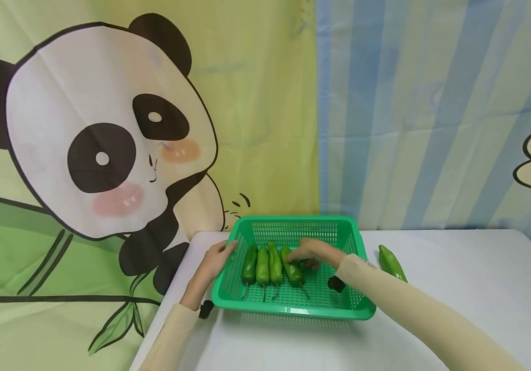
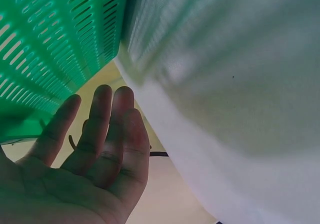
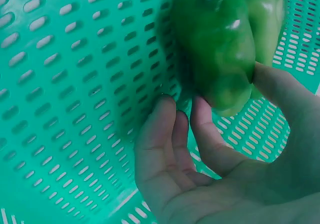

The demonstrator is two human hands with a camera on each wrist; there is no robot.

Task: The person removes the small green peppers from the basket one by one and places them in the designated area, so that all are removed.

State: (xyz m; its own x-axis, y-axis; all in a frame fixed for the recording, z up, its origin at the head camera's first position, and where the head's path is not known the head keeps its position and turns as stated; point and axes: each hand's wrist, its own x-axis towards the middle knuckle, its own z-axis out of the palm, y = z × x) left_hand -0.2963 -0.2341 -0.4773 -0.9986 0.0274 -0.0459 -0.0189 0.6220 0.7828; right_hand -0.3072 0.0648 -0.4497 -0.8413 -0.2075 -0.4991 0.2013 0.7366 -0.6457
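Observation:
Inside a green plastic basket (image 1: 293, 310), several long green peppers (image 1: 262, 265) lie side by side with their stems toward the near side. My right hand (image 1: 313, 251) reaches into the basket and pinches the rightmost green pepper (image 3: 215, 49) between thumb and index finger. That pepper rests at a slight slant beside the others. At the basket's left rim is my left hand (image 1: 214, 260), with the thumb near the rim. Its fingers (image 2: 100, 129) extend fairly straight beside the outer wall in the left wrist view.
Another green pepper (image 1: 391, 263) lies on the white table (image 1: 469, 288) right of the basket, partly hidden by the right sleeve. Behind the table hangs a curtain (image 1: 265, 103) printed with a panda and stripes.

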